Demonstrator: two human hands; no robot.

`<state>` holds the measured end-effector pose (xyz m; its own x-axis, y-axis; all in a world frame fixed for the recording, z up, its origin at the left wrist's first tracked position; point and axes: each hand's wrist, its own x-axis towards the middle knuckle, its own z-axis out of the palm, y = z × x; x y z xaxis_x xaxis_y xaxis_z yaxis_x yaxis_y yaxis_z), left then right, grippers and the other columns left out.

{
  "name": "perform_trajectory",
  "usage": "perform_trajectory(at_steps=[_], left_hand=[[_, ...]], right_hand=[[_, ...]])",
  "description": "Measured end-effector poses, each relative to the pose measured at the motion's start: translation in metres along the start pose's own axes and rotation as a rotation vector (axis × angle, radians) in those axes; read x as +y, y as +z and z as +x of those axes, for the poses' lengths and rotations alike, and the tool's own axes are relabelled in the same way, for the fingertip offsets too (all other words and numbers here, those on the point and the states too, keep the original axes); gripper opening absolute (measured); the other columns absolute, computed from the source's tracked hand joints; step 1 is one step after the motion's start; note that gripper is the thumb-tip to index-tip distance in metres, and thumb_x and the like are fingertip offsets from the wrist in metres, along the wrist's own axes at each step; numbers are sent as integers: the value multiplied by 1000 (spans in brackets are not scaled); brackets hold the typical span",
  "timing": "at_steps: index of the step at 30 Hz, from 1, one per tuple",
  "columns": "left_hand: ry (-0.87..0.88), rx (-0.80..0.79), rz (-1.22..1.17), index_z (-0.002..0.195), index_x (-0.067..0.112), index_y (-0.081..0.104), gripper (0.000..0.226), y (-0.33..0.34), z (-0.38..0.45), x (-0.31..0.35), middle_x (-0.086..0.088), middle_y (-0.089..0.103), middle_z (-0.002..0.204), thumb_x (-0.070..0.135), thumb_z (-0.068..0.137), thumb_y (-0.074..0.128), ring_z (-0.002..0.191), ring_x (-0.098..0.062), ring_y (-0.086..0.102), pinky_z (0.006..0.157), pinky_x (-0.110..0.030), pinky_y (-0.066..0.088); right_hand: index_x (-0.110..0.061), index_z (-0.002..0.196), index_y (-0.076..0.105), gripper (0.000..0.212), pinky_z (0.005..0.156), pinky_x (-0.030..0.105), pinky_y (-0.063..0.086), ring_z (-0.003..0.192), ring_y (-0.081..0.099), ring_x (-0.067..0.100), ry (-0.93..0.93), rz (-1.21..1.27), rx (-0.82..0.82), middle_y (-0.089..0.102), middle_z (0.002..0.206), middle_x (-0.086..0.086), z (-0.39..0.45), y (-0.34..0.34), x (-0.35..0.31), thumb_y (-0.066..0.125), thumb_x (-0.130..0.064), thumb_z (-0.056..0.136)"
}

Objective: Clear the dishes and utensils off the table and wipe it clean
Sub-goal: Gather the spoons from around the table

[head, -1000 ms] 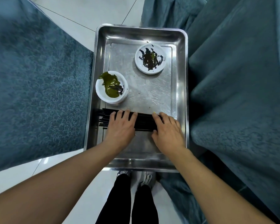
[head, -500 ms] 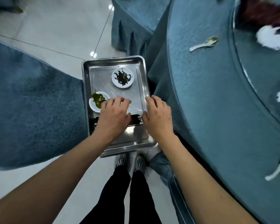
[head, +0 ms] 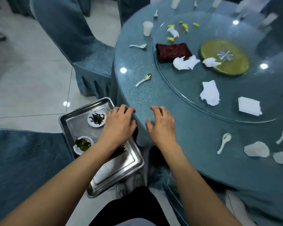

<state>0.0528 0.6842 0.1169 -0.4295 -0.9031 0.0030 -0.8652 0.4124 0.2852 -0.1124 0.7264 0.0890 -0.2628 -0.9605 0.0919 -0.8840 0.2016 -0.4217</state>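
I read both hands as empty with fingers loosely spread: left hand [head: 119, 126] over the steel tray [head: 121, 173], right hand [head: 162, 126] over the table [head: 194, 144] edge just beside the tray. The nearest white spoon [head: 144, 79] lies on the table, beyond the tray. I judge it light, stiff, glazed-slippery and chippable; pinch its handle.

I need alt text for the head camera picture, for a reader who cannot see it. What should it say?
Two empty hands, the left hand and the right hand, reach from a steel tray toward a round blue table. The tray holds two dirty small dishes and black chopsticks. White spoons, crumpled napkins and a cup lie on the table.
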Motion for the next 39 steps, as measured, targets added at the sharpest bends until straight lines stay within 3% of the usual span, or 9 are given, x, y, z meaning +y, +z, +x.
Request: perform_trajectory(at_steps=[12,17,20,28,34,39], left_hand=[[82,-112,98,141,22,49,44,34,141,25,-5,56,135,37,100,46,121,-31,53,101,-46,40],[42,-132,101,143,19,47,43,70,216,10,-9,58,132,35,104,41,117,-35,55,96,-47,43],[-17,-115,50,139,13,50,40,88,257,1,-15,57,128,30,103,46,113,-39,54,95,-48,44],[-156,-121,-35,144,14,45,49,129,325,-14,-17,52,138,34,100,56,125,-37,50,106,-48,41],[-87,-104,-18,127,15,59,31,149,320,-19,-16,63,122,27,98,58,112,-38,56,97,-48,45],[-81,-129,-276,102,11,69,12,149,282,-4,-17,65,101,18,95,62,94,-38,62,82,-44,50]], right_hand=[[-17,131,58,47,94,47,44,109,57,31,141,13,31,57,122,7,63,-18,86,64,-23,85],[-13,126,63,50,88,48,51,101,61,34,125,33,32,61,115,10,98,5,120,55,-29,80],[-11,123,65,50,84,49,53,96,63,37,126,64,27,63,112,12,114,18,133,59,-26,76],[-17,126,60,43,88,46,48,103,58,32,166,30,-63,58,116,7,107,40,143,66,-22,83],[-18,126,60,47,88,46,50,100,59,30,236,23,-96,58,114,6,81,46,150,53,-32,82],[-17,129,60,46,89,46,50,100,59,30,316,38,-84,57,114,6,61,37,152,57,-30,84]])
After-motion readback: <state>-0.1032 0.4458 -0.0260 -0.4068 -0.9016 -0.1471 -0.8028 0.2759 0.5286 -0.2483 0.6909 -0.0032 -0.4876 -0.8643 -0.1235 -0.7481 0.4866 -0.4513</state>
